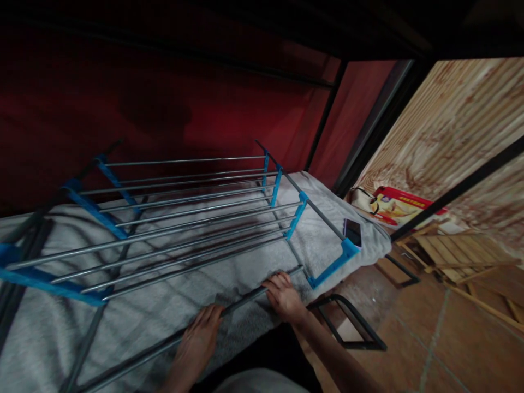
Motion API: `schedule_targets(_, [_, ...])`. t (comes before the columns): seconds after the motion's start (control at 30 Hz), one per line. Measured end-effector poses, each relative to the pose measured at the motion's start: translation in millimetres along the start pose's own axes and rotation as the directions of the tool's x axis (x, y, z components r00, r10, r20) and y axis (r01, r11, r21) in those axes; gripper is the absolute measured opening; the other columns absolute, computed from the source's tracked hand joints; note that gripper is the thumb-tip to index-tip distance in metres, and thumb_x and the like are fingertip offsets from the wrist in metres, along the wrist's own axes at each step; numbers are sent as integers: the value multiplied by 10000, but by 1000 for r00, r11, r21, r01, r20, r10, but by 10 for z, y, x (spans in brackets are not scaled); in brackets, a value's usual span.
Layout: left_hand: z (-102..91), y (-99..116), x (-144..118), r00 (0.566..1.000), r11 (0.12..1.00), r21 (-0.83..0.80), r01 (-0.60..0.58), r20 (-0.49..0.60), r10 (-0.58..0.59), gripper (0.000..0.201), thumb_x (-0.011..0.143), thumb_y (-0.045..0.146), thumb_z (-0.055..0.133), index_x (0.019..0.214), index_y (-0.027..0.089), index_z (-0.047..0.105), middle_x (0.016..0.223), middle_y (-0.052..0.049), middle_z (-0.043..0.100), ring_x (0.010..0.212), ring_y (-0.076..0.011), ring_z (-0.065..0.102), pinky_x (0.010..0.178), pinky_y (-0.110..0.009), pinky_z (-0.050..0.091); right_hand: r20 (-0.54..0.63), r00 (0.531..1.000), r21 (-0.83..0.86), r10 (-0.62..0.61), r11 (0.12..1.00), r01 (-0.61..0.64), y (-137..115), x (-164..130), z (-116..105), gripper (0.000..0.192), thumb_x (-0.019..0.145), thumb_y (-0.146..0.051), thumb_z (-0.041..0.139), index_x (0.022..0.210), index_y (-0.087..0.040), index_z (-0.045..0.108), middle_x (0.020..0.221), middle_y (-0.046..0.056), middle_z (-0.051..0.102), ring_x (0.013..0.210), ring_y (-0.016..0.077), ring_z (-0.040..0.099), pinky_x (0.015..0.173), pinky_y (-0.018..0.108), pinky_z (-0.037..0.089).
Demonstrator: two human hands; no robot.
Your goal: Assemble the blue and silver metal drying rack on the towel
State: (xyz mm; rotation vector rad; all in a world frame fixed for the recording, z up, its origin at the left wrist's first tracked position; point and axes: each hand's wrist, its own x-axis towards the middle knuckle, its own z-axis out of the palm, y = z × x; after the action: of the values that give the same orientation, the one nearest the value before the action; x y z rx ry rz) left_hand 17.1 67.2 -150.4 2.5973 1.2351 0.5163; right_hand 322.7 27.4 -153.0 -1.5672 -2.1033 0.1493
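Observation:
A metal clothes drying rack [204, 221] with blue plastic joints lies on a light grey blanket [327, 204]. Along its near side runs a dark grey tube [244, 300]. My left hand [201, 332] is closed over the middle of this tube, its fingers curled over the top. Farther right, near the tube's end, my right hand [282, 295] wraps the same tube. Thumbs and palms are partly hidden. Just past my right hand is a blue corner bracket [333, 267] joining the rack's side tubes.
A phone [352, 233] lies at the blanket's right end. Beyond it are a red and yellow box [403, 204] and a folded wooden chair [466, 254]. Black posts [388, 114] frame the bed, with a red cloth [229, 114] behind. A dark metal frame [356, 322] stands by the tiled floor [413, 338].

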Motion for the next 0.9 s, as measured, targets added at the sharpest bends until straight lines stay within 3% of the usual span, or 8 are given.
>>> schedule_targets(0.27, [-103,-15,-15,994,998,-65,4,107,3,395,1014,236,391,1156,265,758,1113,-70,813,1030,-233,782,885,-349,651,78,997,-117,-7,993,16,48,-64,24,257,1010,-222,579,1240,-260,689,1095,51,681,1018,221,586,967,392,448])
schedule_targets(0.43, [-163,44,-10,988,996,-83,13,152,0,415,1014,273,381,1180,269,762,1146,-71,816,1068,-241,781,926,-364,643,99,995,-145,7,989,7,113,-78,-72,257,1006,-218,562,1233,-251,678,1084,60,686,995,228,593,956,391,449])
schedule_targets(0.6, [-160,110,7,973,997,-38,70,224,-60,401,1030,387,405,1200,294,756,1165,-41,820,1025,-225,796,840,-314,642,128,990,-191,61,981,-35,158,-85,-124,187,977,-231,577,1132,-234,682,1087,78,692,984,249,606,963,408,452])
schedule_targets(0.9, [-108,182,-52,956,993,-51,104,281,-86,437,1010,346,374,1161,265,776,1111,-81,826,982,-270,804,871,-374,638,192,973,-224,129,971,-85,69,-73,-119,231,895,-202,637,1124,-226,663,1049,70,704,962,253,641,950,401,458])
